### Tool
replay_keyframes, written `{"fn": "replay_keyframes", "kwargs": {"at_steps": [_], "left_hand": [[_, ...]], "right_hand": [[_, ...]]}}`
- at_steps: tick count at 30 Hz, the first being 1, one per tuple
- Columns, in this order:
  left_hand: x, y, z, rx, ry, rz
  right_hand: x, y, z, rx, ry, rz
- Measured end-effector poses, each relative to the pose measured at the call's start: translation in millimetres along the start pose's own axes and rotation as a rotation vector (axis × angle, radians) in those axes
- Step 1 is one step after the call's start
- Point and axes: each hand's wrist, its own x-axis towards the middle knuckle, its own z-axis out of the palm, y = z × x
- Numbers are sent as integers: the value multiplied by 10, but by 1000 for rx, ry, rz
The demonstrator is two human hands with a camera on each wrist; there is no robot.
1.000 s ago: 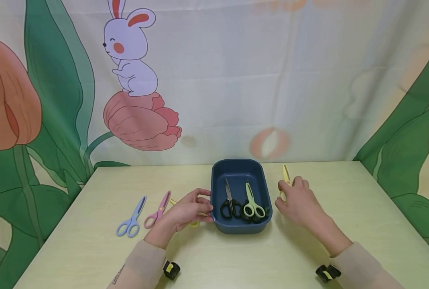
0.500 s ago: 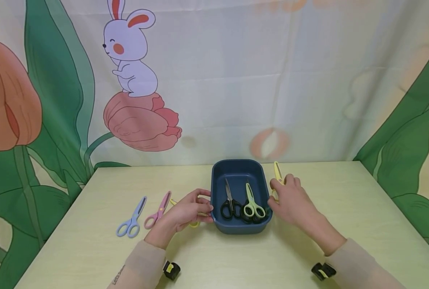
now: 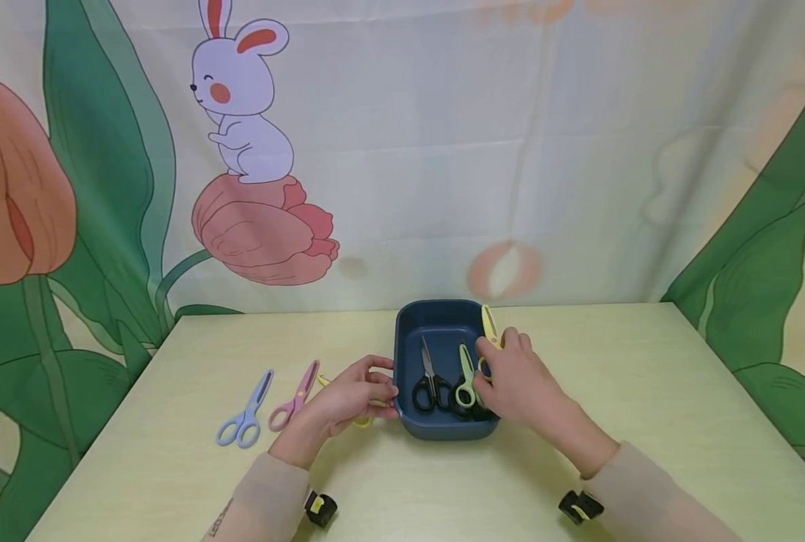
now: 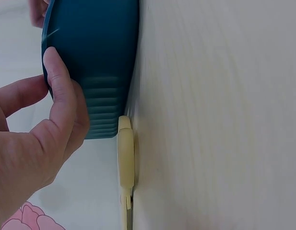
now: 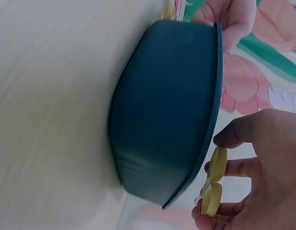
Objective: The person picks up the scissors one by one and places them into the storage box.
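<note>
A dark blue plastic box [image 3: 412, 316] sits mid-table. My left hand [image 3: 358, 395] holds its left side, with bent fingers at the rim. My right hand [image 3: 524, 380] pinches yellow scissors [image 3: 489, 324] by the handle loops, blade up and away, above the box's right rim. In the right wrist view, thumb and fingers grip the yellow loops [image 5: 217, 164] beside the rim. Inside the box lie black-handled scissors [image 3: 424, 394] and light green scissors [image 3: 465, 394], with more black handles beneath the green ones, partly hidden.
Left of the box lie blue scissors [image 3: 246, 420] and pink scissors [image 3: 303, 391]. Another yellow pair [image 3: 363, 423] is mostly hidden behind my left hand; its handle [image 4: 125, 153] shows in the left wrist view. A printed curtain [image 3: 402, 150] hangs at the table's back edge.
My right hand has carried the yellow scissors leftward, from the table right of the box to over its right rim. My left hand has stayed at the box's left side.
</note>
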Motion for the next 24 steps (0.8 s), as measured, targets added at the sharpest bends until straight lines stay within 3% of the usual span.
{"fn": "replay_keyframes", "kwargs": {"at_steps": [10,24], "left_hand": [[4,-10,-8,-1,-5,9],[5,-18,-14,-9,-22,16]], "right_hand": [[67,-260,144,-39,-70,-30],[137,-363,192,-36,-330,38]]}}
